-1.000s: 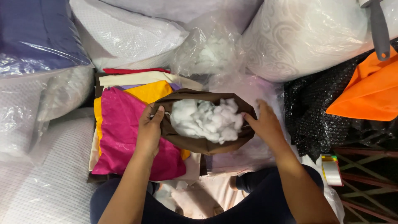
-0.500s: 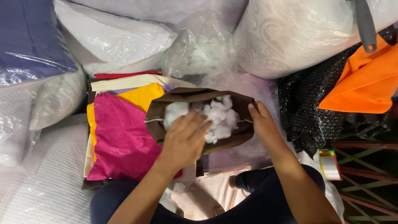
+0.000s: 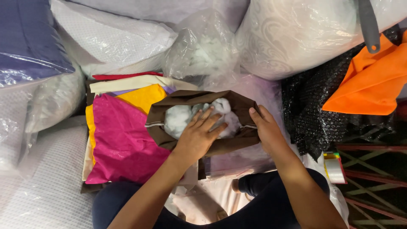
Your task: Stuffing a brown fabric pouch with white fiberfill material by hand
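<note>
The left hand (image 3: pixel 198 136) lies flat, fingers spread and open, pressing down on the fluffy white fibre stuffing (image 3: pixel 180 117) inside the open mouth of a brown fabric cushion cover (image 3: pixel 169 106). Its fingertips reach toward the far side of the opening, and more stuffing shows just beyond and to the left of them. The right hand (image 3: pixel 265 129) grips the cover's right edge, thumb on the rim and fingers apparently curled under the cloth, though they are hidden there. Left of the left hand's knuckles lies a stack of flat fabric pieces topped by a magenta cloth (image 3: pixel 123 140) over a yellow one (image 3: pixel 144 96). Beyond the fingertips stands a clear plastic bag of white stuffing (image 3: pixel 201 51), flanked by plastic-wrapped white pillows (image 3: pixel 114 40). Right of the right hand sit black bubble wrap (image 3: pixel 313 114) and an orange cloth (image 3: pixel 373 85).
</note>
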